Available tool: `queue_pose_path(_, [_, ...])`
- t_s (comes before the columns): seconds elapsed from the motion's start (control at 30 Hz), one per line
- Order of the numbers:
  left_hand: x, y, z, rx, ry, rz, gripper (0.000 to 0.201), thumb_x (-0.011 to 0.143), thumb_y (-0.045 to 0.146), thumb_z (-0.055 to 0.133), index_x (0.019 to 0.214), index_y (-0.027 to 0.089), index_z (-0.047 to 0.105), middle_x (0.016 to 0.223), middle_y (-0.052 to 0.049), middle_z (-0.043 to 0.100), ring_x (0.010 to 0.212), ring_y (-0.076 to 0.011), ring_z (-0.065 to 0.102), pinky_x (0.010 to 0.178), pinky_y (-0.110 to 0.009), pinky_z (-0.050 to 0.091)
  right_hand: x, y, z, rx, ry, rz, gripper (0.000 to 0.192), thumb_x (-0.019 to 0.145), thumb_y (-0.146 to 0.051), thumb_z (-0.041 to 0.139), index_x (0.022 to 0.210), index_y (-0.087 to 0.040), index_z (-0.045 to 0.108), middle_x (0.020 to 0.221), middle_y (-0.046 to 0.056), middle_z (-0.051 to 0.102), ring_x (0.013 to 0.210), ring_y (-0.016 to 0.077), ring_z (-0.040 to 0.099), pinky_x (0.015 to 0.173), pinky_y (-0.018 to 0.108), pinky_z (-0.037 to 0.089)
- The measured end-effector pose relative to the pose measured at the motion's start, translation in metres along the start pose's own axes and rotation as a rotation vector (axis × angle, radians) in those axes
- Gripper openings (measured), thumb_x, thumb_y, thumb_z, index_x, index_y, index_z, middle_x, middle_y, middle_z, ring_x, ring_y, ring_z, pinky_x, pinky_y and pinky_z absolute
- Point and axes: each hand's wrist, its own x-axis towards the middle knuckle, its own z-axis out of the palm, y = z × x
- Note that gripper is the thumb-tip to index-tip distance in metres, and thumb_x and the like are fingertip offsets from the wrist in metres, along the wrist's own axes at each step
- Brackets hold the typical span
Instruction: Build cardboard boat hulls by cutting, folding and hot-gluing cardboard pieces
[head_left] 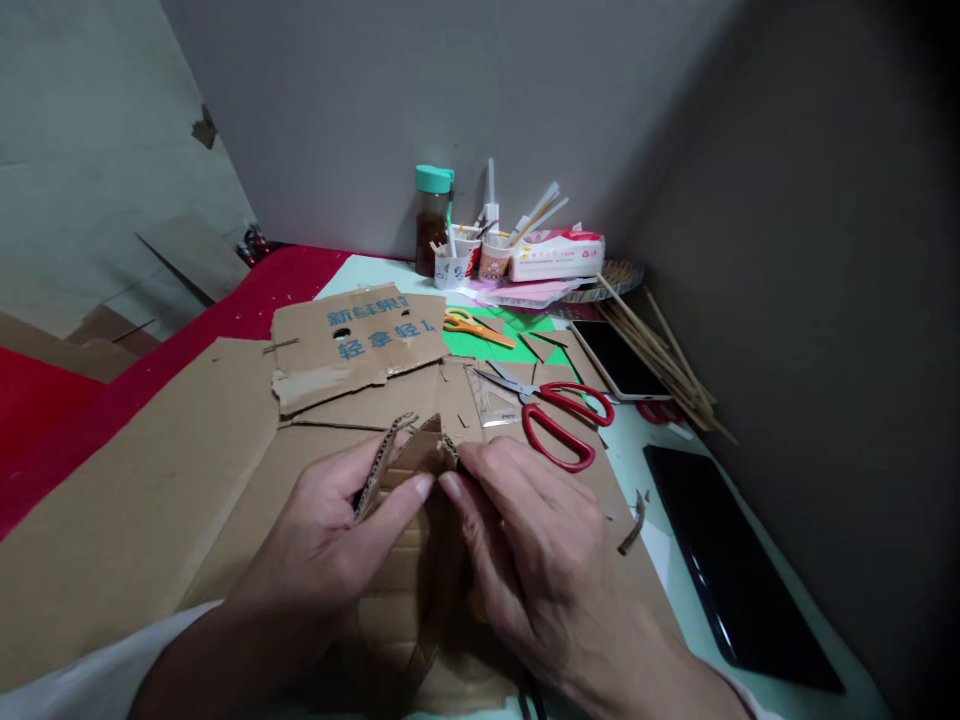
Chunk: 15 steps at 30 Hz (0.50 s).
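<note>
Both hands hold a small folded piece of corrugated cardboard (409, 455) near the table's front. My left hand (330, 535) grips its left flap, thumb pressed on the inner face. My right hand (525, 540) pinches the right edge, thumb meeting the left thumb at the fold. The piece stands partly upright above larger flat cardboard sheets (150, 500).
Red-handled scissors (559, 415) lie just beyond my right hand, orange scissors (472, 325) farther back on green paper (499, 345). A printed cardboard flap (352, 345), a phone (619, 360), wooden sticks (660, 350), a black tablet (731, 570), cups (465, 260), a bottle (433, 220) and tissues (559, 255) stand behind.
</note>
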Motion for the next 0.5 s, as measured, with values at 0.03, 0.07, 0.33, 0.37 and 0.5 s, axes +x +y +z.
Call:
queue_pose_path(0.03, [-0.0002,0.0002,0.0003,-0.003,0.000,0.012,0.014,0.090,0.031,0.059,0.083,0.024,0.069,0.076,0.003,0.067,0.073,-0.0152,0.062,0.067,-0.023,0.052,-0.0001,-0.0002,0.0002,0.008,0.000,0.012,0.015,0.095,-0.006,0.046,0.087,-0.014,0.057,0.074,0.004,0.056,0.067,0.0150,0.049,0.061,0.028,0.038])
queue_pose_path(0.07, [-0.0004,0.0004,0.0008,-0.014,0.001,0.015,0.014,0.090,0.031,0.060,0.080,0.024,0.068,0.074,0.003,0.067,0.071,-0.0150,0.062,0.066,-0.023,0.052,-0.0004,-0.0003,0.0007,0.018,0.001,0.023,0.016,0.094,-0.006,0.046,0.086,-0.015,0.056,0.074,0.004,0.055,0.067,0.0147,0.049,0.060,0.028,0.038])
queue_pose_path(0.33, [-0.0018,0.0003,0.0029,-0.116,-0.032,-0.048,0.014,0.090,0.033,0.059,0.087,0.024,0.070,0.080,0.000,0.069,0.077,-0.0184,0.065,0.069,-0.025,0.055,-0.0019,0.0002,0.0057,0.081,0.022,0.044,0.020,0.091,-0.005,0.045,0.078,-0.019,0.046,0.070,0.001,0.048,0.064,0.0131,0.044,0.057,0.027,0.035])
queue_pose_path(0.37, [-0.0028,-0.0001,0.0031,-0.112,-0.025,-0.043,0.013,0.090,0.033,0.059,0.087,0.024,0.070,0.081,0.001,0.070,0.076,-0.0178,0.065,0.069,-0.025,0.055,-0.0013,0.0001,0.0053,0.090,0.024,0.050,0.019,0.092,-0.005,0.045,0.078,-0.019,0.046,0.071,0.001,0.048,0.065,0.0133,0.045,0.057,0.027,0.035])
queue_pose_path(0.5, [-0.0072,-0.0011,0.0057,0.035,0.082,0.008,0.022,0.090,0.032,0.060,0.111,0.029,0.062,0.106,0.001,0.070,0.096,-0.0187,0.065,0.085,-0.026,0.052,0.0018,-0.0011,0.0025,0.085,0.042,0.057,0.021,0.094,-0.005,0.045,0.078,-0.020,0.043,0.071,0.000,0.047,0.065,0.0131,0.045,0.060,0.027,0.036])
